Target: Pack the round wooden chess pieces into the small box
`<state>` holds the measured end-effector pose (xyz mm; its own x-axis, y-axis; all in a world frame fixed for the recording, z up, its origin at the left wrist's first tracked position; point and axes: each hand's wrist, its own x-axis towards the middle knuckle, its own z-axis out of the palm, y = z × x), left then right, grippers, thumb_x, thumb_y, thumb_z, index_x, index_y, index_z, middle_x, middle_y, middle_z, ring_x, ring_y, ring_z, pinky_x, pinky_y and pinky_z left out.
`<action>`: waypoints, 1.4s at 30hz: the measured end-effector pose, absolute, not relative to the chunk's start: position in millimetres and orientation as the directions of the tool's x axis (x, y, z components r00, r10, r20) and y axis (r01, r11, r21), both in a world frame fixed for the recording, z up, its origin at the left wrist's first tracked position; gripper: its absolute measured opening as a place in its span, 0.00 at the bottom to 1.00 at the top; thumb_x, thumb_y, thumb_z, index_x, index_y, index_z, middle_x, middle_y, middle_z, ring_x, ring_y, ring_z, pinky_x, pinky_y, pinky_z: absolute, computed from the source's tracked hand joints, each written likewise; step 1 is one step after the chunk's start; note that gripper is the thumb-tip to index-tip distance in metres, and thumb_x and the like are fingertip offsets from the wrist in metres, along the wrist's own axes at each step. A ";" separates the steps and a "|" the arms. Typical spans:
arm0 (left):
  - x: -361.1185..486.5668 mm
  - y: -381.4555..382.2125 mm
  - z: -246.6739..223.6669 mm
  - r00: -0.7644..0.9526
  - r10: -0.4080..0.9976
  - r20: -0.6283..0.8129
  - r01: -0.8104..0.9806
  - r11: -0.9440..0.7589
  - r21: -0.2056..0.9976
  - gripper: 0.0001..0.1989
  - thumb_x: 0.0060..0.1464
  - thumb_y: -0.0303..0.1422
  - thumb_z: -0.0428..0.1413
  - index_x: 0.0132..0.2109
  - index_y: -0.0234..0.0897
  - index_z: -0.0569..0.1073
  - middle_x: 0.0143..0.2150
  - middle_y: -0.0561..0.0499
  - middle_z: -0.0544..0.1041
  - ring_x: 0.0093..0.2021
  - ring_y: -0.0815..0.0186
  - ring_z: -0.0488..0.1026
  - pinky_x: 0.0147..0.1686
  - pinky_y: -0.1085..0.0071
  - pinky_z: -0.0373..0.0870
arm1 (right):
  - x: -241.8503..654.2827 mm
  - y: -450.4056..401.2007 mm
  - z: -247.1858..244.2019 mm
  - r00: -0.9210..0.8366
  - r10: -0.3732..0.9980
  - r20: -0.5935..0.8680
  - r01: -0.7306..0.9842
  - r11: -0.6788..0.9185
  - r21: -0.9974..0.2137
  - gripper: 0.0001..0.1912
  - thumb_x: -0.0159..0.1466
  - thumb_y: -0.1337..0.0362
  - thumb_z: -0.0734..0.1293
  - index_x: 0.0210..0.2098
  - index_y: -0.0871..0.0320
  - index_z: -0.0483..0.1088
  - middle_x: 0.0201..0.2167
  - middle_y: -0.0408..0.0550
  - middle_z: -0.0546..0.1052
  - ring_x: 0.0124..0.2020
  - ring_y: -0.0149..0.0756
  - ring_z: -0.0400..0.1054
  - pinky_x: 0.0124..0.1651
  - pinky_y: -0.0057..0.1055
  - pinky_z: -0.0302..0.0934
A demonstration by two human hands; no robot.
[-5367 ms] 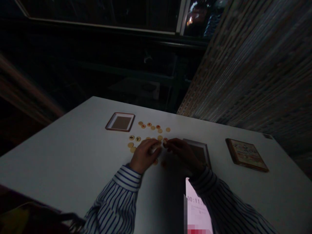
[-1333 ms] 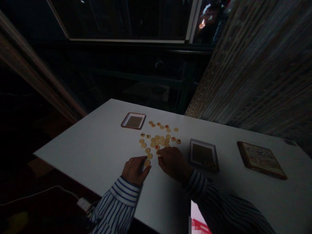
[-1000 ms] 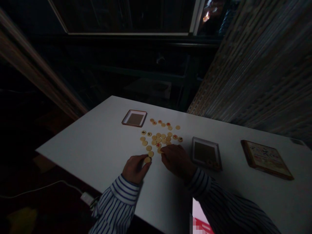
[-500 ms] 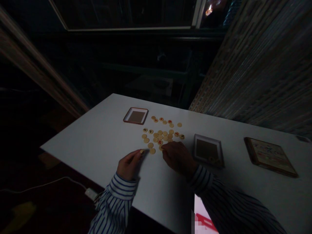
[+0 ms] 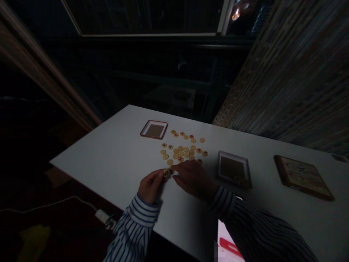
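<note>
My left hand (image 5: 150,185) pinches a round wooden Chinese chess piece (image 5: 166,173) between thumb and fingers, its dark-marked face turned up. Close to its right, my right hand (image 5: 194,178) reaches in with the index finger stretched out and the thumb apart. That fingertip is at the near edge of the scattered pieces; whether it touches one I cannot tell. Beyond both hands lie several more chess pieces (image 5: 186,149), some blank side up, others showing red or black characters, such as a red-marked piece (image 5: 180,159).
A shallow open box (image 5: 141,132) sits at the back left of the white table (image 5: 109,145). Right of my right hand is another open box (image 5: 247,165) with a few pieces inside. Further right lies a patterned flat box (image 5: 302,176). A lit screen (image 5: 227,236) shows below my right forearm.
My left hand has moved right and slightly turned up the piece it holds. My right hand has shifted left towards it, its index finger now stretched out.
</note>
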<state>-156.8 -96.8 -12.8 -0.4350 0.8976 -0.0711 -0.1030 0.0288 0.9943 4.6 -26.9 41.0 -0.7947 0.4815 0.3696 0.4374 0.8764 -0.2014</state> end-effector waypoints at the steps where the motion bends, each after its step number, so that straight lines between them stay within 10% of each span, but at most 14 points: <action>1: -154.8 -96.8 -12.6 -0.424 0.903 -0.070 -0.104 0.028 0.994 0.19 0.44 0.43 0.57 0.37 0.31 0.76 0.33 0.44 0.78 0.33 0.63 0.74 0.37 0.65 0.72 | 3.4 -27.7 41.3 -0.806 0.468 0.363 0.424 0.884 -0.197 0.14 0.62 0.62 0.60 0.46 0.59 0.64 0.38 0.50 0.73 0.40 0.37 0.64 0.43 0.35 0.53; 17: -153.3 -94.6 -5.6 -0.352 0.935 -0.033 0.014 0.041 0.999 0.20 0.44 0.45 0.56 0.37 0.32 0.75 0.36 0.43 0.78 0.36 0.61 0.75 0.39 0.64 0.72 | -3.4 -28.3 34.9 -0.813 0.432 0.389 0.377 0.901 -0.214 0.10 0.61 0.64 0.59 0.40 0.60 0.67 0.35 0.49 0.73 0.39 0.35 0.64 0.42 0.32 0.52; 29: -192.5 -48.2 9.4 -0.398 0.858 0.325 0.612 -0.015 0.791 0.14 0.50 0.38 0.52 0.40 0.35 0.73 0.36 0.48 0.77 0.31 0.67 0.73 0.32 0.70 0.71 | 1.6 -24.8 29.8 -0.815 0.521 0.253 0.505 0.853 -0.130 0.08 0.57 0.66 0.61 0.36 0.60 0.67 0.32 0.48 0.70 0.36 0.37 0.61 0.41 0.34 0.52; 42: -190.8 -45.1 -15.4 0.123 0.840 0.528 0.738 -0.433 0.518 0.11 0.51 0.31 0.53 0.42 0.37 0.73 0.41 0.46 0.77 0.41 0.65 0.71 0.43 0.63 0.69 | 2.8 -23.7 22.0 -0.824 0.528 0.206 0.519 0.849 -0.098 0.06 0.57 0.66 0.61 0.34 0.60 0.66 0.31 0.49 0.70 0.37 0.37 0.62 0.41 0.36 0.48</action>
<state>-190.8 -45.1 -15.4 0.1229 0.8401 0.5283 0.7376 -0.4334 0.5177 2.8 -23.7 22.0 -0.8242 0.5276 0.2060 0.5191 0.8491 -0.0979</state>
